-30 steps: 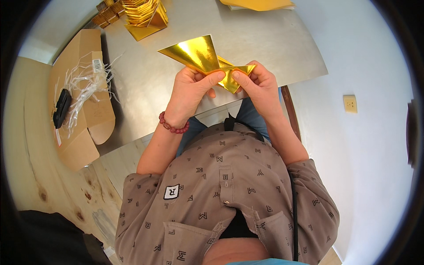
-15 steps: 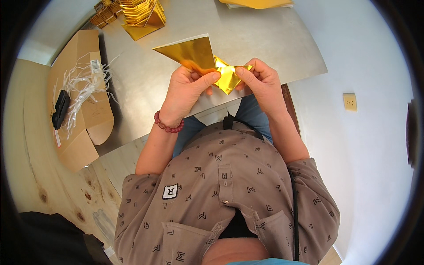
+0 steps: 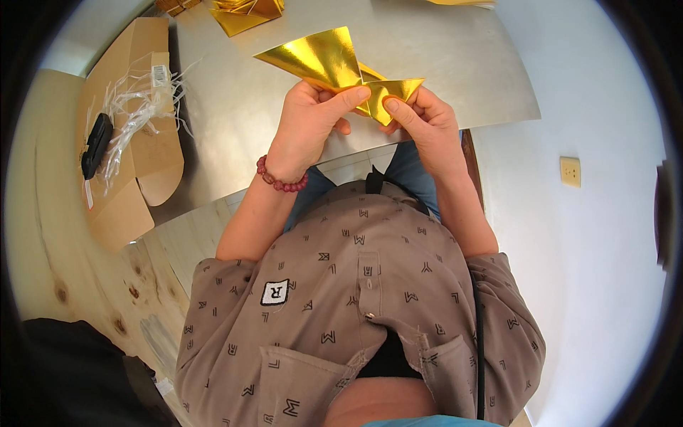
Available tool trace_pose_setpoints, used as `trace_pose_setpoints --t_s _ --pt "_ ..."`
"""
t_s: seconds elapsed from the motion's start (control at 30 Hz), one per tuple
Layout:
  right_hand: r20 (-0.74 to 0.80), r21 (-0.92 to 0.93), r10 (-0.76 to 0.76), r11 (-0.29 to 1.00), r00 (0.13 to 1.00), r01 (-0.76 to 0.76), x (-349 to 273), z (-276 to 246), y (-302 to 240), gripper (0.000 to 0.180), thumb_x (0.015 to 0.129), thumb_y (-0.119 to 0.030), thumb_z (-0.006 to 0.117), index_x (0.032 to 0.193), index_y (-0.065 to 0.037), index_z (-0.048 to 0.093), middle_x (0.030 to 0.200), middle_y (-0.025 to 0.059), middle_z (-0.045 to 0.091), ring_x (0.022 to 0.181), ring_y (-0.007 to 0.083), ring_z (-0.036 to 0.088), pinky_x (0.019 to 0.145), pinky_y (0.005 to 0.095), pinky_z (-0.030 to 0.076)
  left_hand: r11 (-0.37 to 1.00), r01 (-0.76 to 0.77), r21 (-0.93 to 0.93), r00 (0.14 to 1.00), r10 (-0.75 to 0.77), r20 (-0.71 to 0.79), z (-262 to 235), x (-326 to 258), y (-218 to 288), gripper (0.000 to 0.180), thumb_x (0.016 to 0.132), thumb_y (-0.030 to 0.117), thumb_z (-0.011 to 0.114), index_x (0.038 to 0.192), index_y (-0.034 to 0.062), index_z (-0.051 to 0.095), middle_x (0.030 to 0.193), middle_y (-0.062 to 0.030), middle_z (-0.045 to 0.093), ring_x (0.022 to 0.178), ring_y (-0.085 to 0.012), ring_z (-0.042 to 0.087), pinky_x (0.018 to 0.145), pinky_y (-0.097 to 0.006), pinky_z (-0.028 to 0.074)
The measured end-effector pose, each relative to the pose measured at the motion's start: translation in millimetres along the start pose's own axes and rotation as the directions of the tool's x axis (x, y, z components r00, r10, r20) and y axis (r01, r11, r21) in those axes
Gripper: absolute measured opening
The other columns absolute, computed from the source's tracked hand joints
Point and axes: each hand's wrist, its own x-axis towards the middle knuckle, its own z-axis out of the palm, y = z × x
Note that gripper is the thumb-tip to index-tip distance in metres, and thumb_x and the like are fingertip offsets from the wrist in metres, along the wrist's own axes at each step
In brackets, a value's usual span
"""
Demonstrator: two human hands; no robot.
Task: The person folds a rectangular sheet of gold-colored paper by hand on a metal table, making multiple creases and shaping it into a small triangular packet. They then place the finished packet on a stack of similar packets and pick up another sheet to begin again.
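Observation:
Between my hands is a sheet of shiny gold foil paper (image 3: 320, 58), partly folded, held up above the near edge of the metal table (image 3: 235, 121). A broad flap of it rises to the upper left, and a smaller pointed part lies between my thumbs. My left hand (image 3: 313, 117) pinches its middle, the thumb pressed on the front and the fingers behind. My right hand (image 3: 427, 128) grips the pointed right part with thumb and fingers. The fingertips behind the paper are partly hidden.
A pile of folded gold paper (image 3: 249, 16) stands at the far left, beside more folded bundles (image 3: 176, 6). Gold sheets (image 3: 462, 3) lie at the far right. Leftward, an opened cardboard box (image 3: 153, 171) carries clear plastic strips (image 3: 131, 117) and a black object (image 3: 96, 146). A wall borders the right.
The gold paper has turned slightly in my hands, its large flap now catching more light. The right-hand corner is raised and more spread. My view has shifted a little.

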Motion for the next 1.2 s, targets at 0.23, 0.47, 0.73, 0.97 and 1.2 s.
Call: trace_pose_setpoints --t_s 0.23,0.47,0.73,0.97,1.2 --pt "-0.027 -0.101 -0.042 0.994 0.999 0.039 0.4 -3.4 5.1 0.016 0.101 -0.014 0.074 0.109 -0.001 0.073 0.091 0.0015 0.073 0.079 0.0089 0.069 0.072 0.0242 0.056 0.996 0.067 -0.055 0.998 -0.067 -0.011 1.5 0.6 6.2 0.024 0.097 0.021 0.079 0.115 0.0051 0.073 0.100 -0.0015 0.077 0.084 -0.0045 0.068 0.052 -0.019 0.043" --pt "-0.115 0.062 0.074 0.996 0.991 -0.067 4.4 -0.9 0.7 0.029 0.110 -0.029 0.062 0.121 -0.002 0.067 0.107 0.0058 0.073 0.085 0.0121 0.070 0.077 0.0275 0.056 0.896 -0.391 0.210 0.911 0.409 -0.050 17.5 -6.0 12.3 0.014 0.099 0.002 0.072 0.113 0.0010 0.071 0.116 -0.0075 0.077 0.095 -0.0097 0.069 0.078 -0.024 0.056" --pt "0.251 0.312 0.136 0.926 0.958 -0.214 8.9 1.4 -12.8 0.038 0.109 -0.030 0.062 0.129 0.002 0.066 0.118 0.0082 0.071 0.100 0.0117 0.067 0.085 0.0295 0.055 0.130 -0.724 0.677 0.525 0.741 0.419 3.2 7.9 17.5 0.026 0.081 -0.017 0.070 0.102 -0.0003 0.070 0.117 -0.0159 0.076 0.119 -0.0342 0.073 0.091 -0.037 0.064" --pt "0.153 -0.197 0.056 0.980 0.987 -0.025 38.1 -3.8 -5.3 0.023 0.099 -0.016 0.073 0.116 0.000 0.070 0.094 0.0039 0.075 0.085 0.0090 0.068 0.074 0.0260 0.054 0.029 -0.658 0.752 0.619 0.590 0.519 -28.1 18.0 12.2 0.024 0.088 -0.011 0.065 0.107 0.0015 0.069 0.125 -0.0135 0.074 0.129 -0.0326 0.067 0.096 -0.037 0.061" --pt "0.136 -0.717 -0.175 0.662 0.975 0.219 30.5 1.8 -2.0 0.025 0.092 -0.011 0.075 0.116 -0.006 0.071 0.103 0.0112 0.073 0.084 0.0240 0.069 0.077 0.0344 0.057 0.016 -0.624 0.781 0.739 0.339 0.583 -43.7 12.1 7.1 0.029 0.093 -0.005 0.067 0.121 0.0010 0.071 0.127 -0.0136 0.071 0.130 -0.0344 0.064 0.106 -0.040 0.055"
